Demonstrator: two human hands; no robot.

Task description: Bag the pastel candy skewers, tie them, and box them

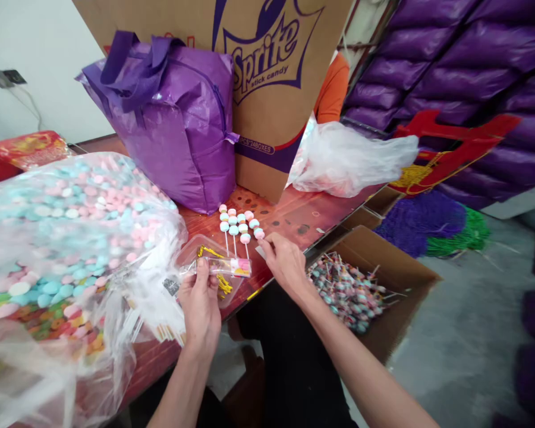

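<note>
My left hand (200, 306) is closed around a small clear plastic pouch (214, 266) with yellow print and a pastel candy stick inside. My right hand (285, 261) rests on the red table (294, 217) with fingertips pinched at the sticks of a row of candy lollipops (239, 224), pink, white and blue, lying flat beside the pouch. What the pinch holds is too small to make out.
A big clear bag of pastel candies (66, 238) fills the left of the table. Behind stand a purple zip bag (173, 125), a "Sprite stick candy" carton (276, 59) and a crumpled clear bag (352, 157). An open cardboard box of wrapped lollipops (348, 291) sits on the floor at right.
</note>
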